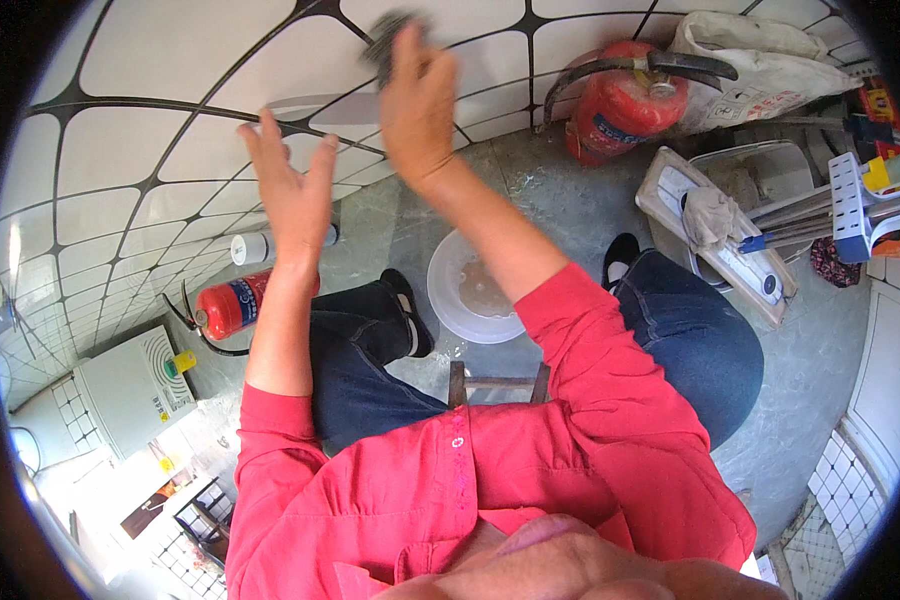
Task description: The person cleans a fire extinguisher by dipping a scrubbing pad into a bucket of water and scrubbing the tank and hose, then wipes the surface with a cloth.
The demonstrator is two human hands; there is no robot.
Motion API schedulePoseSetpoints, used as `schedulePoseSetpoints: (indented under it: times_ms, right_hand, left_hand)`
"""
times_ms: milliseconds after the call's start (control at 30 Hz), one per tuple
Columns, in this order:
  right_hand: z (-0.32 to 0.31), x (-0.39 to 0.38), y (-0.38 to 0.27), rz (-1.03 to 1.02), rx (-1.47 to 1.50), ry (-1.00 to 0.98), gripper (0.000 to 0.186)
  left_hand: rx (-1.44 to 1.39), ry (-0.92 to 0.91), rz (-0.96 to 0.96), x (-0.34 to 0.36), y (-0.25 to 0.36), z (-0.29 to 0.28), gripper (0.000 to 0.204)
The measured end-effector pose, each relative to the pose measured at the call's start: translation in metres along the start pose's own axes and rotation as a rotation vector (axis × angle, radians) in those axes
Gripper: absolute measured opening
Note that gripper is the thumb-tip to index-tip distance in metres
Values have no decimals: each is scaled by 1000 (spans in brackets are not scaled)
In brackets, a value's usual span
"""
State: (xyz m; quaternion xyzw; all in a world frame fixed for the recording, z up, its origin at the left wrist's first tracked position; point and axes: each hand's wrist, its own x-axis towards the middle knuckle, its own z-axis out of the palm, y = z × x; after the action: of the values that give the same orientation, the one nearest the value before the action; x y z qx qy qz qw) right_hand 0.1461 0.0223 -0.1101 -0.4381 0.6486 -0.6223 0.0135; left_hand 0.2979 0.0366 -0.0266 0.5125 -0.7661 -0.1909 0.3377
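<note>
At the top of the frame, left of centre, the right hand point(417, 115) grips a grey scrubber point(382, 58) at the tiled wall point(240, 45). Lower left of it, the left hand point(298, 195) is open, fingers spread; contact with the wall is unclear. A basin point(440, 285) of cloudy water sits mid-frame.

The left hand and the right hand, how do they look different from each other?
The right hand holds a grey scrubber, but the left hand holds nothing. The right hand's fingers are curled, while the left hand's are spread apart. The right hand is higher in the picture than the left hand. Both are bare and raised by the white wall.
</note>
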Motion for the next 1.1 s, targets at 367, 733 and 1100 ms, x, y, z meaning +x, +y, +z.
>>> schedulePoseSetpoints:
  times_ms: [367, 733, 1100]
  right_hand:
    - [-51, 32, 35, 107, -192, 200, 81]
    - [-115, 114, 73, 165, -206, 465, 62]
    - [-89, 98, -21, -735, -484, -34, 50]
  left_hand:
    - [97, -9, -1, -3, 1, -4, 84]
    - [-74, -8, -33, -2, 8, -1, 87]
    - [35, 12, -19, -2, 5, 2, 86]
